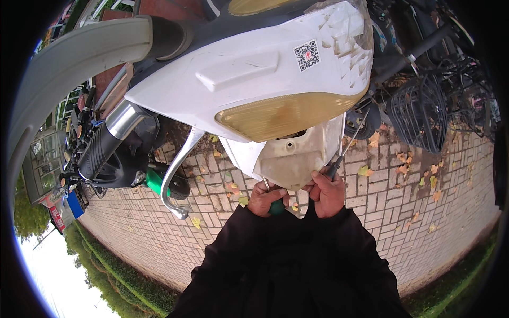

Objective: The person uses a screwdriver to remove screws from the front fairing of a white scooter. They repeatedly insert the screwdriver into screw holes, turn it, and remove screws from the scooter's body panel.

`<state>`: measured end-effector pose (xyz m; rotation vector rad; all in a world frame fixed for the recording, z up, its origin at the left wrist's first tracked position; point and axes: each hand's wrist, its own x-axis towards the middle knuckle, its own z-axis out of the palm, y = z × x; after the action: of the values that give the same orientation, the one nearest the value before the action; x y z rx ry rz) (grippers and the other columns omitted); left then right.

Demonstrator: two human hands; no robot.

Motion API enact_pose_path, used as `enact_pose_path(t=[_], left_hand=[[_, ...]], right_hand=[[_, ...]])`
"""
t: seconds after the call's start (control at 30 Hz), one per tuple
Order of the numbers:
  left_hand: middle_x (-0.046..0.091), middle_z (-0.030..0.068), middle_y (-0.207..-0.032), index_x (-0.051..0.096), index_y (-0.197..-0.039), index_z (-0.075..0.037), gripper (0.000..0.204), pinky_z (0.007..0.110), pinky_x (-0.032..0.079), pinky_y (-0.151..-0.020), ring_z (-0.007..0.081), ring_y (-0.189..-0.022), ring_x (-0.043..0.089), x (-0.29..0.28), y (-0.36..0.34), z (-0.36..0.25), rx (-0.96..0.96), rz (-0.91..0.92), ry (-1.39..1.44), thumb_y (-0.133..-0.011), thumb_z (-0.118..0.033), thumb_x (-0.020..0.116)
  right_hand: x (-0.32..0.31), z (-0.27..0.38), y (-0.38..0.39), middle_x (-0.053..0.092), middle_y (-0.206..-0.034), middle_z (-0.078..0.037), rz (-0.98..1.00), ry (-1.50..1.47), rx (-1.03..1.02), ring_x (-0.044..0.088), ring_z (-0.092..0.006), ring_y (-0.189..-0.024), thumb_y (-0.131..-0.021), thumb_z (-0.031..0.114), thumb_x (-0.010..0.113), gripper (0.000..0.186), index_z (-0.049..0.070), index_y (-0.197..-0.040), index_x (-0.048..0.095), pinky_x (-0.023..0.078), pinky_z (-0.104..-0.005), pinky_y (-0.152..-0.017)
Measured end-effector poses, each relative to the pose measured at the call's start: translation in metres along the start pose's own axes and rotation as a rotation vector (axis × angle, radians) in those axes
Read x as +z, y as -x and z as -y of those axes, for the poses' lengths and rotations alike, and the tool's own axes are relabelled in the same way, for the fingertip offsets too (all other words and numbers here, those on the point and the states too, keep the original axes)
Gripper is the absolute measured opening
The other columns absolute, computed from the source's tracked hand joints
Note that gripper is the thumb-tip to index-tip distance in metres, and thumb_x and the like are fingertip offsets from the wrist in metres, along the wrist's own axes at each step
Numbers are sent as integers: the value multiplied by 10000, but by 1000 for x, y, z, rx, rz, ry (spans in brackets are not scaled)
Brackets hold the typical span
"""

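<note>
A white scooter front panel (249, 74) carries a QR sticker, cracked film and a yellowed lens (286, 114). Below the lens sits a dull translucent plastic piece (289, 167). My left hand (263, 200) is at its lower left edge, closed round a tool with a green handle (277, 208) and a thin metal shaft. My right hand (327, 195) is at the lower right edge, fingertips against the piece, closed on a black-handled screwdriver (333, 168) pointing up to the right. A silver brake lever (169, 185) hangs left of the piece.
A black handlebar grip (95, 156) and curved pale guard (79, 53) are at left. Parked bikes with black wire baskets (416, 114) stand at right, more two-wheelers (74, 132) at far left. Brick paving (392, 222) with fallen leaves is bordered by a hedge (122, 270).
</note>
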<state>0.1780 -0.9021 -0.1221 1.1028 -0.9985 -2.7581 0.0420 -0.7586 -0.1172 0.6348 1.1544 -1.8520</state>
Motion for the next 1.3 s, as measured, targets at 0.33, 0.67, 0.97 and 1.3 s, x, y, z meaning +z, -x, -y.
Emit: enact_pose_path(t=[0.33,0.67,0.97,1.3], left_hand=[[739,173,-931,702,-1086,22,225,374,555,-618,257,-731,697,-10,-20,-1,54,-136,144,-926,30,544],[737,181,-906,682,-1103,15,215,331,559,-657,235,-708,684,6,-2,-9,-51,-111,-80,-1054,-149,553],[720,186,-1036,655,-1122,41,313,356,543,-704,197,-744,631,2,2,-29,-129,6,-99,-1053,-256,580],[505,16,-813,356,-1492,116,561,278,470,-731,125,-799,529,1,-1,-36,-243,134,-41,-1087,-239,511]], right_hand=[[2,5,-3,580,-667,-39,8,-5,33,455,-92,-457,-967,78,653,127,48,-898,551,559,-318,-633],[-5,-11,-13,640,-827,-57,-33,-9,-31,613,-135,-628,-978,138,691,160,21,-1017,590,595,-348,-709],[-86,-114,83,568,-691,2,-334,272,-168,483,-66,-476,-970,145,688,214,15,-1105,585,390,-245,-443],[-126,-169,136,675,-1008,-82,-186,378,-474,637,-165,-868,-805,-20,715,490,6,-1288,638,504,-288,-810]])
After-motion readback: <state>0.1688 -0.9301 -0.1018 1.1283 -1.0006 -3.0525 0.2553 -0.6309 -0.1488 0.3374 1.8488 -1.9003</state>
